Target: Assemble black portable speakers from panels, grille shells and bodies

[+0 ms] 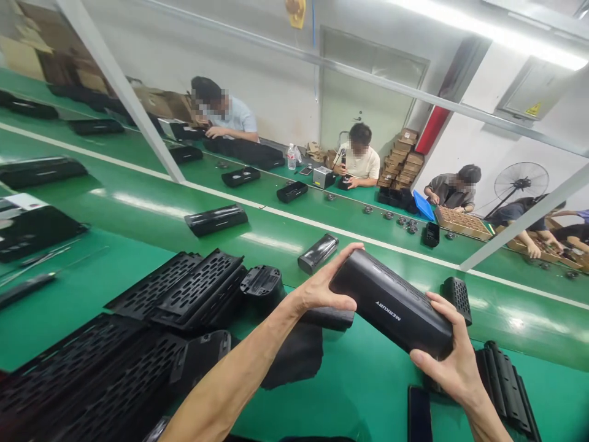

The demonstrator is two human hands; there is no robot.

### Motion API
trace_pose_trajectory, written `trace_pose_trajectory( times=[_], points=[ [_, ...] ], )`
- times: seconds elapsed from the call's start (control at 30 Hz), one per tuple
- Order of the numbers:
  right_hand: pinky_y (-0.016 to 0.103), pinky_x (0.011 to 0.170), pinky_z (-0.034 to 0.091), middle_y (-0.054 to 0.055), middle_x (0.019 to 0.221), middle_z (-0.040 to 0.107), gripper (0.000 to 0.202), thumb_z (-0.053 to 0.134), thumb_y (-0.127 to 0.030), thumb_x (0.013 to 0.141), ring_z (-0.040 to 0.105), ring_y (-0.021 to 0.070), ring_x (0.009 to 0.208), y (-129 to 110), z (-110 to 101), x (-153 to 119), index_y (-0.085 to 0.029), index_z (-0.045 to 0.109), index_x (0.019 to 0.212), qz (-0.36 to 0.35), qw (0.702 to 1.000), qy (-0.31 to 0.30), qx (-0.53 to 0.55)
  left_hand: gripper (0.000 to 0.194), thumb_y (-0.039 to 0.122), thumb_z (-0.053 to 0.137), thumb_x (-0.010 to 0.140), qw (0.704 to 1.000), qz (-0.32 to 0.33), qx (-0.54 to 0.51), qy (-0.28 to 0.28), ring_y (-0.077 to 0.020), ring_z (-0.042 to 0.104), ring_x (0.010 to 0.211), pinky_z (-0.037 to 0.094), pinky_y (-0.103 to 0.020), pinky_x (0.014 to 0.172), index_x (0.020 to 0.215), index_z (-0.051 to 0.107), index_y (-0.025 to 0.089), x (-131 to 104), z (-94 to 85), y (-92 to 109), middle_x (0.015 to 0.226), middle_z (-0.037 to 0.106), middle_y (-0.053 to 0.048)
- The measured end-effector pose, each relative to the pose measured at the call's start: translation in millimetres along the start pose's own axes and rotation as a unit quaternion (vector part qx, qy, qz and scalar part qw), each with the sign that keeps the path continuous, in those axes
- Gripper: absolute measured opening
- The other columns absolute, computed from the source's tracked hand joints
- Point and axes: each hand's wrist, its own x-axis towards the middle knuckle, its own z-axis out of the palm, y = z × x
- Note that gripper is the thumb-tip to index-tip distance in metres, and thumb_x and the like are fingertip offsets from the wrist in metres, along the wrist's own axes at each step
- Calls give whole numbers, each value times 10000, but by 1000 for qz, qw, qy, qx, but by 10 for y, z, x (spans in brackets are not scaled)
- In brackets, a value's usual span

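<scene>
A black speaker housing point(396, 301) with "MERKURY" printed on it, upside down in this view, is held up between both hands over the green bench. My left hand point(329, 285) grips its left end, thumb below and fingers over the top edge. Around the right end wraps my right hand point(448, 347), thumb on the near side. Beneath the housing, another black housing point(329, 317) lies partly hidden on the bench. Black perforated grilles point(197, 288) are stacked to the left, beside a black end piece point(261, 281).
A dark phone point(419, 411) lies near the front edge. Long black parts point(506, 387) sit at right. Housings, one of them glossy point(318, 253), are spread along the green conveyor point(267, 245). Several people work across it. Metal posts point(133, 110) slant over the line.
</scene>
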Motion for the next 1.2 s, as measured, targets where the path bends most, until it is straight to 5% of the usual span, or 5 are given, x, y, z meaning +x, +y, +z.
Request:
trace_pose_trajectory(
  times=[0.23, 0.5, 0.83, 1.03, 1.2],
  points=[
    [517, 1101, 495, 153, 1656, 277, 1008, 734, -699, 799, 402, 397, 1473, -138, 53, 83, -304, 250, 1591, 54, 997, -5, 59, 1042, 495, 902, 618, 991, 33, -111, 69, -375, 576, 1247, 463, -459, 1064, 1525, 429, 298, -12, 29, -53, 1491, 519, -110],
    [510, 1119, 473, 153, 1572, 407, 783, 699, -650, 849, 434, 360, 1455, -128, 64, 159, -292, 365, 1460, 14, 997, 9, 69, 1305, 569, 942, 581, 996, -11, -89, -17, -427, 403, 1443, 380, -523, 1171, 1633, 194, 373, -104, -79, 48, 1678, 259, -103],
    [503, 1124, 459, 142, 1531, 447, 751, 651, -626, 892, 441, 360, 1436, -133, 112, 147, -276, 366, 1493, -46, 997, 46, 49, 1111, 498, 931, 567, 994, 33, -34, 94, -364, 554, 1237, 479, -432, 1050, 1531, 421, 286, -112, 68, 135, 1467, 508, -104],
    [527, 1104, 478, 163, 1559, 433, 860, 665, -684, 857, 480, 379, 1412, -132, -27, 69, -286, 329, 1541, 26, 998, 13, 59, 1075, 475, 918, 548, 983, 22, -134, 121, -364, 595, 1198, 483, -472, 1049, 1502, 458, 292, -118, 189, -47, 1393, 590, -89],
    [577, 1091, 495, 113, 1613, 412, 1151, 622, -862, 753, 472, 387, 1434, -22, 291, -19, -376, 74, 1640, 26, 989, 77, 122, 965, 549, 847, 603, 920, -27, -371, 123, -392, 573, 1298, 440, -540, 1116, 1470, 520, 281, -205, 658, -496, 1378, 648, -96]
  ],
)
